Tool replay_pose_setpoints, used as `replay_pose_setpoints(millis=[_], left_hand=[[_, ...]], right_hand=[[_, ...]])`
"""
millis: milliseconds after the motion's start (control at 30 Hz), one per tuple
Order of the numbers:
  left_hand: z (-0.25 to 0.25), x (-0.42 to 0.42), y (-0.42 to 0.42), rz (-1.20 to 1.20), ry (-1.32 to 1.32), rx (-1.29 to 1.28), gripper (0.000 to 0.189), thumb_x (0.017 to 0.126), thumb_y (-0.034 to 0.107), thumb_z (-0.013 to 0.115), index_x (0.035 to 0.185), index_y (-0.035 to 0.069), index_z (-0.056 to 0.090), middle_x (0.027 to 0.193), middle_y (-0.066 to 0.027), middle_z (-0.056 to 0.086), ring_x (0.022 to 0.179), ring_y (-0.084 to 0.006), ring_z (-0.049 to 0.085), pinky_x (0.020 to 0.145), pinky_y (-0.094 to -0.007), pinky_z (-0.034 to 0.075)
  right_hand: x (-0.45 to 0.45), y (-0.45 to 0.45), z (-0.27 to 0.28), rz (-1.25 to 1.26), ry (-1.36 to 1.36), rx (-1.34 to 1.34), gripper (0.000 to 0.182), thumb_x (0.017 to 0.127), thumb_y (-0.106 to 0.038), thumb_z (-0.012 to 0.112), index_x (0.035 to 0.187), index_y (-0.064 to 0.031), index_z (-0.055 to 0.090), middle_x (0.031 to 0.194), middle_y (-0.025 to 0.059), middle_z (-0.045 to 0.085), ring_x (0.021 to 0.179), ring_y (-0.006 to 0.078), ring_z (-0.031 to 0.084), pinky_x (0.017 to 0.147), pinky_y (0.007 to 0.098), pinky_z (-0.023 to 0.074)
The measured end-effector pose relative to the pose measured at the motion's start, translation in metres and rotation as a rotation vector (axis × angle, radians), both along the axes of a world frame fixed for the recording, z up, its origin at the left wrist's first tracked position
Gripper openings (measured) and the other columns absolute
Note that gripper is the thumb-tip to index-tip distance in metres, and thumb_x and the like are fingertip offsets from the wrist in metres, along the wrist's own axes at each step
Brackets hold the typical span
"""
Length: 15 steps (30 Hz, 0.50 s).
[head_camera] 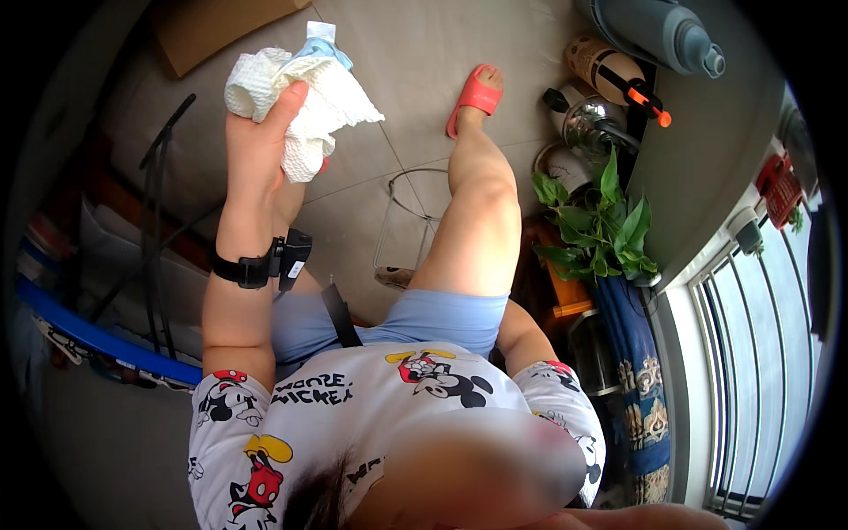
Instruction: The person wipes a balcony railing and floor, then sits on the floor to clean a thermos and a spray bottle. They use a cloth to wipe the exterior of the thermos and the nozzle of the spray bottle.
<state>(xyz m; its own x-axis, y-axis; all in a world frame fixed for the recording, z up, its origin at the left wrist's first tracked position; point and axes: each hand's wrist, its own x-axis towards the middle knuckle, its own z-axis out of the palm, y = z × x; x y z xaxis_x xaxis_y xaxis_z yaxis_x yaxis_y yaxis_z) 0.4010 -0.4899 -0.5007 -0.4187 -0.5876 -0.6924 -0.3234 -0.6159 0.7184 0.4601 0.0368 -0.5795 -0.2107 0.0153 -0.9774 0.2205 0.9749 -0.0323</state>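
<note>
My left hand (265, 139), at the upper left, grips a crumpled, textured white cloth or paper towel (324, 93), its thumb lying over the folds. A light-blue piece (321, 50) with a white tab (321, 31) sticks out at the top of the bundle. A black strap with a small device (291, 258) sits round the forearm. The bundle is held up above the tiled floor. My right hand is out of view; only the upper part of that arm shows, passing behind the thigh. Before me are my bare legs and a coral slide sandal (478, 99).
A round wire stand (377, 232) is between the legs. At the right are a potted plant (596, 232), a kettle (593, 122), a spray bottle (606, 69) and a barred window (755, 371). A cardboard box (212, 33), black folding legs (156, 218) and a blue-edged board (112, 344) lie left.
</note>
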Motion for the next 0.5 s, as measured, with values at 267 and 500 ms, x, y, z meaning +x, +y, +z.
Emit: replay_pose_setpoints(millis=[267, 500], left_hand=[[-0.043, 0.022, -0.006, 0.125, 0.065, 0.064, 0.036, 0.08, 0.002, 0.065, 0.113, -0.002, 0.051, 0.104, -0.0097, 0.059, 0.092, -0.0169, 0.06, 0.076, -0.0295, 0.051], [-0.092, 0.05, -0.012, 0.209, 0.1, 0.073, 0.042, 0.081, 0.005, 0.065, 0.119, -0.002, 0.048, 0.112, -0.0105, 0.056, 0.099, -0.0219, 0.058, 0.084, -0.0336, 0.049]], right_hand=[[-0.057, -0.024, -0.059, -0.011, 0.155, -0.054, 0.029, 0.076, -0.013, 0.057, 0.104, -0.0056, 0.061, 0.101, 0.0188, 0.062, 0.1, 0.0344, 0.057, 0.083, 0.0386, 0.0459], [-0.115, -0.041, -0.107, -0.047, 0.336, -0.138, 0.029, 0.076, -0.012, 0.057, 0.104, -0.0057, 0.061, 0.101, 0.0185, 0.062, 0.1, 0.0343, 0.057, 0.083, 0.0383, 0.046]])
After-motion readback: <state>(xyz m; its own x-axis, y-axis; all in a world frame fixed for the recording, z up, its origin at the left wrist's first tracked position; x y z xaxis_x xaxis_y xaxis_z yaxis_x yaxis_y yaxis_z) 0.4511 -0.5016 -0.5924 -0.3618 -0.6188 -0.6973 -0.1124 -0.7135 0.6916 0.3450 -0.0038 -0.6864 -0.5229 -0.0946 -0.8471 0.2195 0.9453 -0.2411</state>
